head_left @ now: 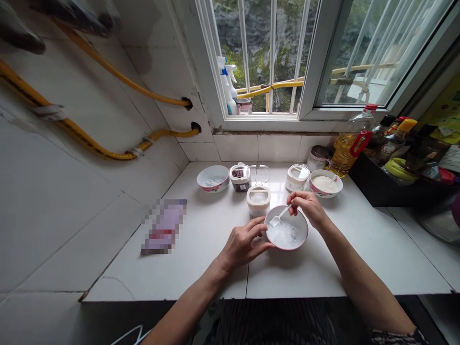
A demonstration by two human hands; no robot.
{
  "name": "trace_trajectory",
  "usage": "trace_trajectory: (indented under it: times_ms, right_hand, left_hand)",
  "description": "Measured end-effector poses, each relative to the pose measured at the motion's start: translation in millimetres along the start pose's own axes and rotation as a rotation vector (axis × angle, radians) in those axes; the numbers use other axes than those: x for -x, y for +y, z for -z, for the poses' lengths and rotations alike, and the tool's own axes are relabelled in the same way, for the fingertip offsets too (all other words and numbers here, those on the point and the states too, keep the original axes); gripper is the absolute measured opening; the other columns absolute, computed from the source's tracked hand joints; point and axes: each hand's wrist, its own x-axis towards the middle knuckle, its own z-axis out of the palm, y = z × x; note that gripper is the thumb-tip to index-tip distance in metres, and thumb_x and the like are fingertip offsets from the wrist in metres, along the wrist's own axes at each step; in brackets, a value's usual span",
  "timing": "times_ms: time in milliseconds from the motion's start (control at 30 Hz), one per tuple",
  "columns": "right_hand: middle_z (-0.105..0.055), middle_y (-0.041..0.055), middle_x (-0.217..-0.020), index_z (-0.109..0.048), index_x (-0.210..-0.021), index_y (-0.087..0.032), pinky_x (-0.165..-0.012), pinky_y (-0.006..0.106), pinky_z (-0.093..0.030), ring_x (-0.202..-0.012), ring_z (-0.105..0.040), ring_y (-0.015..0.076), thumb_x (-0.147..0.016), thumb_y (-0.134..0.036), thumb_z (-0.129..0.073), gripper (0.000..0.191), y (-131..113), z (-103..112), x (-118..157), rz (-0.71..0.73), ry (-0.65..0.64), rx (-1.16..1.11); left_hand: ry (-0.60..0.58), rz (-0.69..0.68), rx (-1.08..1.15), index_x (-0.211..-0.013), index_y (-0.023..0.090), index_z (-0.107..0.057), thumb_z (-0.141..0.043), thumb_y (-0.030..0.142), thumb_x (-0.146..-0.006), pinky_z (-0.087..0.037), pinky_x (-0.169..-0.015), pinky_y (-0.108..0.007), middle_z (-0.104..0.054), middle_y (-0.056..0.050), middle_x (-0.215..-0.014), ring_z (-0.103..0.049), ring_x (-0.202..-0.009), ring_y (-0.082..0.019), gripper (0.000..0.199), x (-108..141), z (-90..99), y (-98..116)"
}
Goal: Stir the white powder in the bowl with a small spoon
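My left hand [247,239] grips the left rim of a bowl [304,239] with a pinkish edge, which is tilted toward me. White grains, like salt or sugar, lie in it. Between the fingers of my right hand [305,206] is the handle of a small white spoon [276,220], its head inside the bowl, over the grains. Just behind the bowl stands a seasoning jar [258,207] with white grains in it. To the right of that is a second seasoning jar [297,178] with pale contents. A flowered bowl [325,194] holding white powder and a spoon is near my right hand.
At the back left are another flowered bowl [212,186] and a jar with dark contents [240,184], its clear lid raised. A blurred purple packet [165,227] lies left. An oil bottle [345,148] and a black box [373,182] of bottles stand right, below the window.
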Motion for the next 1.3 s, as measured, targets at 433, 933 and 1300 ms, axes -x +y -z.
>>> trace_trajectory:
  times_ms: [433,933,1300]
  right_hand:
    - [-0.072,0.0054,-0.083,-0.061,-0.094,-0.021,-0.079,0.037,-0.051,-0.075,-0.066,0.0192,-0.091,-0.035,-0.054,0.016,10.0,-12.4,3.3,0.429,0.237,0.256]
    - [-0.065,0.0011,-0.061,-0.061,-0.073,-0.022,-0.081,0.037,-0.047,-0.068,-0.061,0.0202,-0.081,-0.016,-0.048,0.016,1.4,0.8,9.6,0.483,0.203,0.540]
    - [-0.063,-0.0007,-0.055,-0.059,-0.063,-0.020,-0.074,0.031,-0.044,-0.058,-0.054,0.0147,-0.073,-0.013,-0.045,0.019,11.7,-14.7,7.9,0.398,-0.046,0.614]
  left_hand:
    - [0.012,-0.001,-0.014,-0.102,0.016,-0.061,-0.062,0.049,-0.094,-0.060,-0.057,-0.026,-0.071,-0.017,-0.117,-0.068,-0.060,-0.012,0.033,1.1,-1.9,-1.8]
    - [-0.005,-0.005,0.001,-0.100,0.016,-0.060,-0.061,0.046,-0.096,-0.060,-0.058,-0.025,-0.070,-0.017,-0.119,-0.068,-0.061,-0.011,0.030,0.3,-0.3,-0.7]
    - [0.009,-0.007,-0.022,-0.100,0.017,-0.059,-0.060,0.048,-0.096,-0.059,-0.058,-0.025,-0.070,-0.015,-0.117,-0.067,-0.060,-0.011,0.031,0.8,-1.1,-0.3]
